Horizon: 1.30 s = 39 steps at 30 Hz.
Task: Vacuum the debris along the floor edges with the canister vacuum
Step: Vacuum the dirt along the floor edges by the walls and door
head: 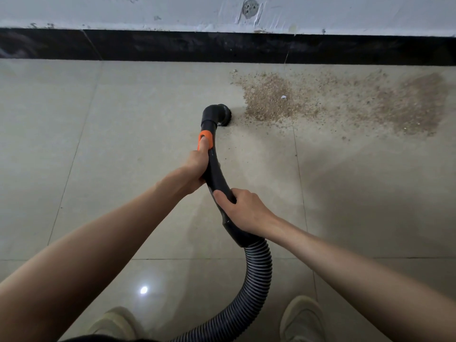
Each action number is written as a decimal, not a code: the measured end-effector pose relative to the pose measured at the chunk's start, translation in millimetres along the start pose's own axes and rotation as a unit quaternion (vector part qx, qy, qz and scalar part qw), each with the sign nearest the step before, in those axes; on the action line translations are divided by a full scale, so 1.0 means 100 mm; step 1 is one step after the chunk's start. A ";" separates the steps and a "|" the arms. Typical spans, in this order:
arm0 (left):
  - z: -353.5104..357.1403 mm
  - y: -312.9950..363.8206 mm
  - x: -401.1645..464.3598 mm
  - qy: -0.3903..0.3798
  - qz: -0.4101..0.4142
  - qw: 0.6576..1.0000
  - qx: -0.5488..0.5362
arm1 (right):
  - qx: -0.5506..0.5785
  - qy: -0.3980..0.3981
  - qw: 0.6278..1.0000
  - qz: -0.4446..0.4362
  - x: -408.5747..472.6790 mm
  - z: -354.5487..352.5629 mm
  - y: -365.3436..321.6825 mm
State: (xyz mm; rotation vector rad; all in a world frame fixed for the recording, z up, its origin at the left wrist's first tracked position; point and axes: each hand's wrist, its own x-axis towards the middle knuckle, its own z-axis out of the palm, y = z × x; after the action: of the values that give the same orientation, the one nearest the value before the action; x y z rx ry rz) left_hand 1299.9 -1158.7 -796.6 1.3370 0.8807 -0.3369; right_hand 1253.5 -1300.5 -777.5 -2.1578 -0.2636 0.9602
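With both hands, left hand (197,166) and right hand (243,208), wrapped around the curved black plastic wand (217,178), sweep its round brush nozzle (223,112) slowly rightward through the tan sawdust-like debris (269,99), keeping it flat on the floor.

Head view, looking steeply down, facing the baseboard (222,46), close

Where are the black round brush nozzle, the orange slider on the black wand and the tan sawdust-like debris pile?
black round brush nozzle (223,111), head view, on its brush rim.
orange slider (206,138), head view, on its middle.
tan debris pile (267,99), head view, on its dense left patch.
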 end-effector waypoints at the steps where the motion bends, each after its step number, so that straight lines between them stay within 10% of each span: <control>1: 0.03 -0.01 0.00 -0.005 0.000 1.000 0.004 | 0.002 0.006 1.000 0.003 -0.01 0.00 0.03; 39: -0.40 0.06 0.02 0.068 0.037 0.997 -0.015 | -0.019 0.003 0.999 -0.045 0.21 0.16 -0.22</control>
State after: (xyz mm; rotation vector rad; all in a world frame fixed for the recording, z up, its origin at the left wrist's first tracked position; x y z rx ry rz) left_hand 1290.6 -1119.1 -792.6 1.3726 0.9418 -0.1757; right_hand 1259.6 -1266.8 -781.0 -2.1630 -0.3762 0.9037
